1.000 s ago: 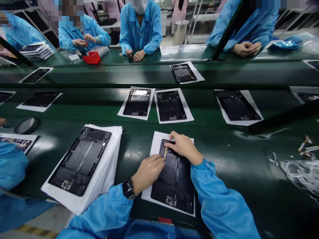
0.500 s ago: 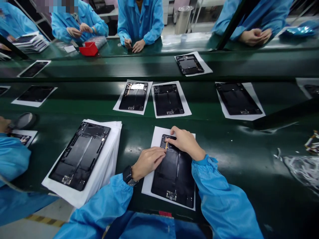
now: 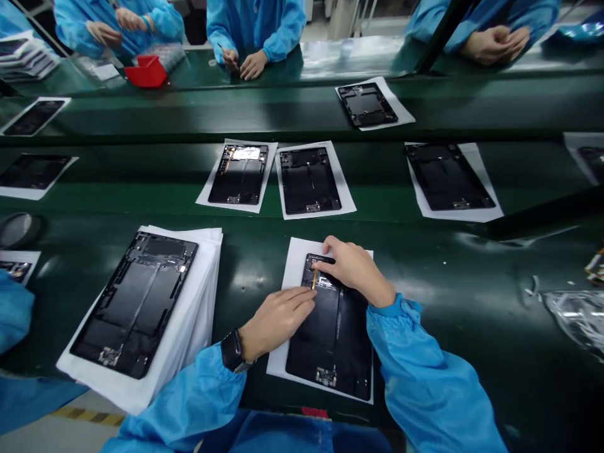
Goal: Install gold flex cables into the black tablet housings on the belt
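A black tablet back housing (image 3: 325, 340) lies on a white sheet (image 3: 292, 270) before me, its inner side up. A narrow orange flex cable (image 3: 314, 278) runs along its upper left part. My left hand (image 3: 278, 319), fingers held together, has its tips at the cable's lower end. From the right, my right hand (image 3: 353, 269) bends over the housing's top edge, thumb and forefinger closing at the cable's upper end. The right fingers partly hide the upper corner.
Left of me, another housing (image 3: 136, 302) tops a stack of white sheets (image 3: 201, 302). More housings on sheets lie on the conveyor (image 3: 377, 179). A dark post (image 3: 542, 217) juts in from the right, near a clear bag (image 3: 578, 314). Co-workers sit opposite; a blue sleeve (image 3: 14, 311) is at left.
The view has shifted slightly, so the surroundings sit a little differently. My left fingertips have moved slightly down along the orange flex cable; my right hand stays at its upper end.
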